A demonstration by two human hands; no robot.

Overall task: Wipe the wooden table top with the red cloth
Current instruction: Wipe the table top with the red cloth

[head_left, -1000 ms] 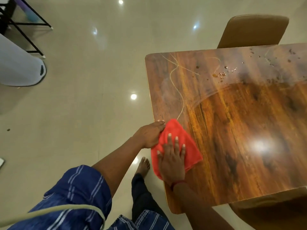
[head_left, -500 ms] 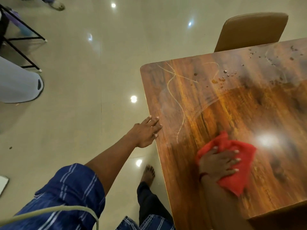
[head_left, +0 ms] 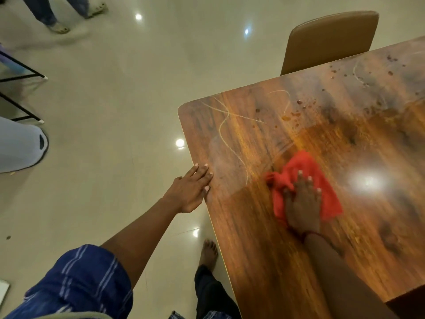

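While the left hand (head_left: 192,192) rests flat on the table (head_left: 253,226) edge, the right hand (head_left: 302,203) presses the red cloth (head_left: 305,166) with fingers (head_left: 300,178) spread.

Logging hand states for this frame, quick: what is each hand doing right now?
Left hand: open, flat on the edge of the table, holding nothing.
Right hand: open, fingers spread, pressing the red cloth onto the table.

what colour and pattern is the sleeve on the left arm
The sleeve is dark blue with thin white stripes, seen clearly in the head view.
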